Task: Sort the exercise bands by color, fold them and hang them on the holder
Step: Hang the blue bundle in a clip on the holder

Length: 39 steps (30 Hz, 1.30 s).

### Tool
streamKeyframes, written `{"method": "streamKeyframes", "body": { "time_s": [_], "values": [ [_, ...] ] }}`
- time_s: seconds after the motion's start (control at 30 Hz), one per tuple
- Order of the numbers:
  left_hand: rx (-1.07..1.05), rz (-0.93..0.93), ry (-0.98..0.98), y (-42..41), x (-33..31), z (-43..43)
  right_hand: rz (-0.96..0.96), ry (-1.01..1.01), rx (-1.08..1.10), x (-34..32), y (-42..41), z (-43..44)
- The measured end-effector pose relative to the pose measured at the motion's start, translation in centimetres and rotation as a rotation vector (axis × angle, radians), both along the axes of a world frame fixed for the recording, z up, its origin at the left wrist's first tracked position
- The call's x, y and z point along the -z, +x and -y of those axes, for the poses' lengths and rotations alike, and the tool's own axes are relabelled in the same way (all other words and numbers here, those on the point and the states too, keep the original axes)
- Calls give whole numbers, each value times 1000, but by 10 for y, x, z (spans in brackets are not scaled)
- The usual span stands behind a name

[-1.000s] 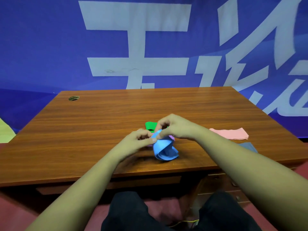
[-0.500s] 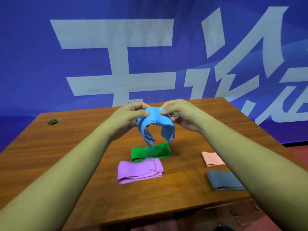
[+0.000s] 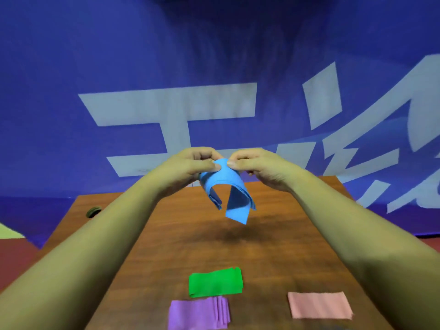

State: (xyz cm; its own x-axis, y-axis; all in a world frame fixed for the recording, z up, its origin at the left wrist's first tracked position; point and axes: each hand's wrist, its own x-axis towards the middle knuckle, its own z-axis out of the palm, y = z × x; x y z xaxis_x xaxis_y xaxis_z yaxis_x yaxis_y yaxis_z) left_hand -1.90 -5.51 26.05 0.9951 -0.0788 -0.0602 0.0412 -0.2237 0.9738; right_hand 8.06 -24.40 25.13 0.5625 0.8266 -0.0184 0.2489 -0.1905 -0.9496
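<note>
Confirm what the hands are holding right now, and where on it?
Both hands hold the folded blue band up above the table. The left hand and right hand pinch its top at the fold, and the two ends hang down loose.

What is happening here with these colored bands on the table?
A person holds a folded blue band in the air above the wooden table. The left hand and the right hand pinch its top, and its ends hang down. A green band, a purple band and a pink band lie folded on the table, nearer the person.
</note>
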Motion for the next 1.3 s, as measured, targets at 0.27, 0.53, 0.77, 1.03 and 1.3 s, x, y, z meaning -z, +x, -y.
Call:
{"method": "streamKeyframes", "body": {
  "time_s": [0.27,0.53,0.77,1.03,1.3],
  "values": [
    [-87,43,27,-1,-165,-14,-53,111,57,-162,6,-13],
    [-57,333,649,-28,-239,-35,-84,179,72,-249,0,-43],
    [-95,401,541,-32,-274,-73,141,179,75,-281,-8,-69],
    [-96,436,355,-27,-298,-116,876,-50,-14,-313,-22,-91],
    [-159,494,624,-5,-328,-134,824,185,272,-336,-1,-125]
  ]
}}
